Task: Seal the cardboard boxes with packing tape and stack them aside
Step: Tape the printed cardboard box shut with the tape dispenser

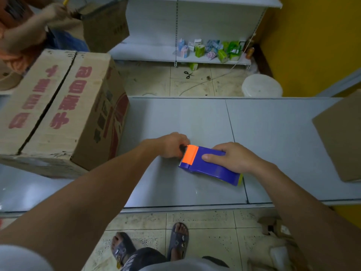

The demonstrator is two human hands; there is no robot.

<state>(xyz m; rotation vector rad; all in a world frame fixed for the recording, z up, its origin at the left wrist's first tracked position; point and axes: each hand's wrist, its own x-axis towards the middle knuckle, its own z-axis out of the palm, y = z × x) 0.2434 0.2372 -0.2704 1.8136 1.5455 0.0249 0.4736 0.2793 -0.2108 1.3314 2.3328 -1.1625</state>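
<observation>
Far left: large cardboard box (58, 106) with red print sits on the tabletop (273, 124). Flaps are folded down and the centre seam shows as a dark open line. I see no tape across it, so I judge it not yet sealed.

Left hand (173, 144): just right of the box, low over the tabletop, knuckles up. The fingers are curled in tight against the toothed orange end of the tape dispenser (211, 165). It looks like a pinch on the tape's free end, but I cannot make out the tape itself, so I cannot tell what they hold.

The blue dispenser lies on its side on the tabletop, cutter end toward the left hand.

Right hand (232, 157): grips the dispenser body, thumb flat on the near face, fingers wrapped over the far edge.

Far right: a plain cardboard piece (341, 137) rests at the tabletop's edge, well apart from the hands.

Step in hand, as I read it: freeing a tape lead before going to the box.

- Keep the right hand firm on the body so the roll can turn.
- Draw the lead straight out and keep it off the teeth and off the tabletop, or it will stick or tear.
- Start the strip on the box's side wall, then run it along the seam and press it flat.
</observation>
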